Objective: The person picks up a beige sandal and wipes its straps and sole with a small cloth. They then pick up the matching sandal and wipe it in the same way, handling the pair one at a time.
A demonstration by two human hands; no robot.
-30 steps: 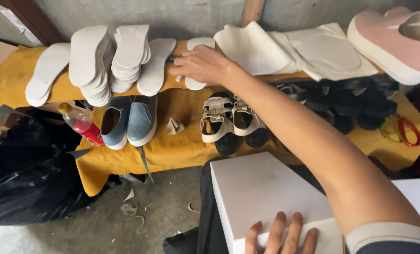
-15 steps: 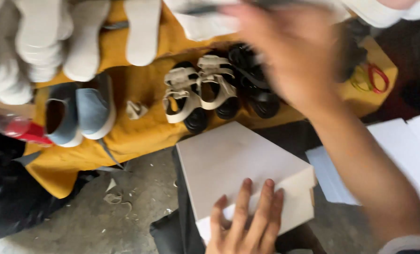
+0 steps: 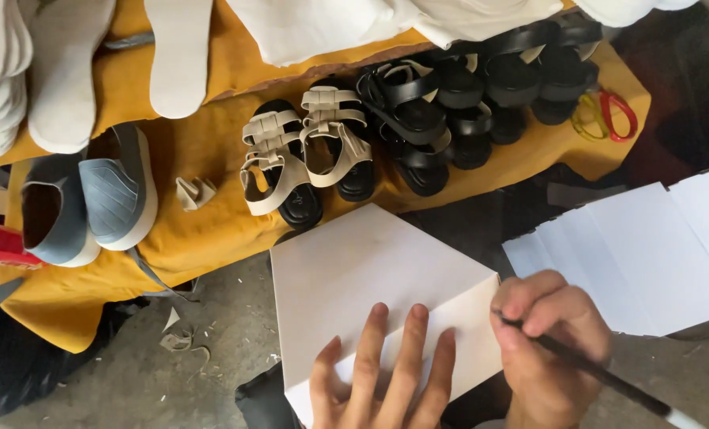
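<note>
- Here, your left hand [image 3: 382, 373] lies flat on the white box [image 3: 370, 290], with the fingers [image 3: 368, 349] spread open and holding nothing.
- Your right hand [image 3: 549, 338] is closed around a dark pen [image 3: 601, 377]; its tip meets the right edge of the box, just beside your thumb.
- To the right of your right fingers, flat white cardboard sheets [image 3: 648, 254] lie well apart from the box.
- Beyond your left fingertips, a pair of beige strap sandals [image 3: 303, 155] stands on the yellow cloth [image 3: 204, 230], close to the far edge of the box.
- Right of them sit the black sandals [image 3: 466, 103].
- Far left of your fingers stand two grey-blue slip-on shoes [image 3: 92, 195].
- Farthest, white insoles [image 3: 92, 63] lie at the top.
</note>
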